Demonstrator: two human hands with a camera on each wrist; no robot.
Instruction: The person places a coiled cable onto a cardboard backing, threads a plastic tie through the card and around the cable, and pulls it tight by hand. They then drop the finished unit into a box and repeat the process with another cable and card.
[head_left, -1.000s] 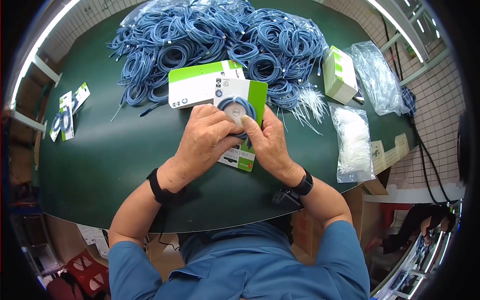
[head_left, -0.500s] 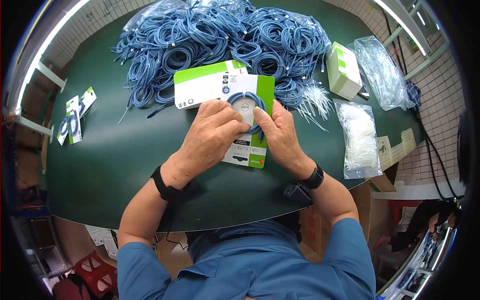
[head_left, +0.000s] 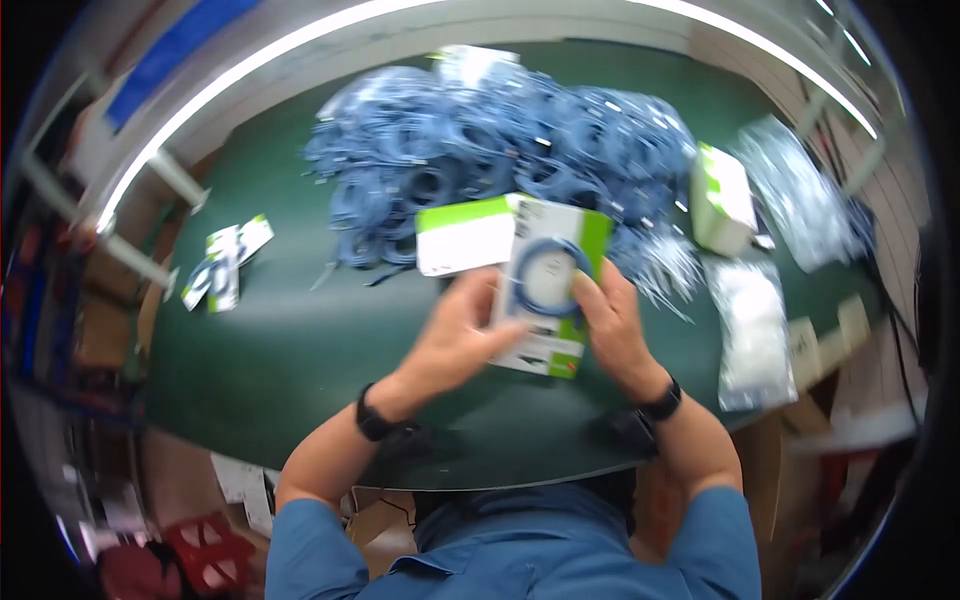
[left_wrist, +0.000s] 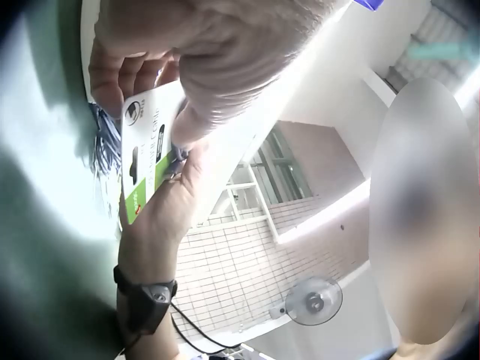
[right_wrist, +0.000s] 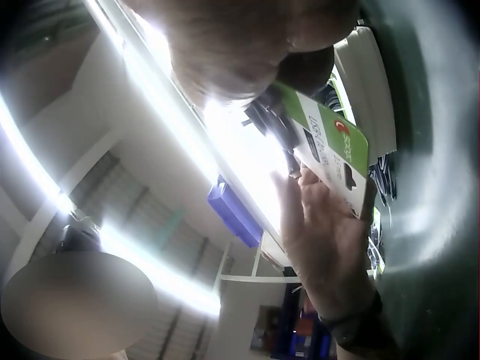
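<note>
Left hand (head_left: 460, 335) holds the left edge of the packaging card (head_left: 548, 290), fingers behind it, thumb on the front. Right hand (head_left: 615, 320) grips the card's right edge, fingers curled round it. Card sits at frame centre in the head view, with a blue cable coil (head_left: 545, 277) fixed on its face. Change from the earlier frames: the card lay flat on the green table (head_left: 290, 340) with both hands pressing the coil on it; now it is lifted off the table and tilted up toward the camera, hands at its sides. Wrist views confirm this: the card is in the air, the left hand (left_wrist: 187, 45) pinching it from above, the right hand (right_wrist: 247, 45) over its green end. The head view has also swung and is blurred now.

Behind the card, a stack of white-green cards (head_left: 465, 235). Beyond that, a heap of blue cables (head_left: 500, 130), upper centre. Right: small green-white box (head_left: 722, 200), plastic bags (head_left: 755, 330). Left: finished packs (head_left: 222, 262).
</note>
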